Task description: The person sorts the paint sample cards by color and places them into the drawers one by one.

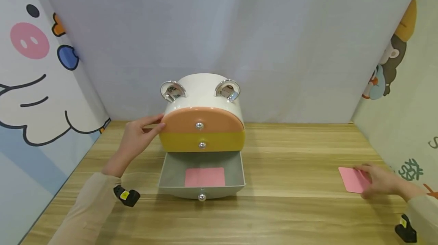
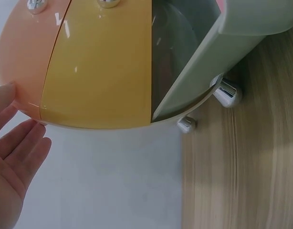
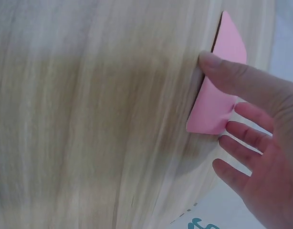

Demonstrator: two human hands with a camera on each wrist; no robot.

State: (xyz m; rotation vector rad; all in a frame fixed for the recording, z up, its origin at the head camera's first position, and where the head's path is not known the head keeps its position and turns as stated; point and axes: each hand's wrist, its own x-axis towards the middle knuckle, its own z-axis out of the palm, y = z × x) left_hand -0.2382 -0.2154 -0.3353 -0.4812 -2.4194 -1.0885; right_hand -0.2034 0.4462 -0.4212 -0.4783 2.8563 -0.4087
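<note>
A small rounded drawer box [image 1: 205, 89] with a white top stands mid-table. Its orange [image 1: 178, 119] and yellow [image 1: 181, 142] drawers are closed, while the grey bottom drawer [image 1: 171, 178] is pulled out. One pink card [image 1: 205, 176] lies inside that drawer. My left hand [image 1: 135, 135] touches the box's left side by the orange drawer; in the left wrist view its thumb is at the front edge and its fingers are nearly straight. Far to the right, my right hand [image 1: 380, 180] holds another pink card [image 3: 215, 107] by its edges between thumb and fingers, at the tabletop.
Two shiny ear-shaped pieces [image 1: 227, 89] stick up from the box top. Silver knobs [image 1: 202, 197] are on the drawer fronts. Printed panels [image 1: 27, 104] flank the wooden table [image 1: 291, 214], and a pale cloth [image 1: 291, 47] hangs behind it.
</note>
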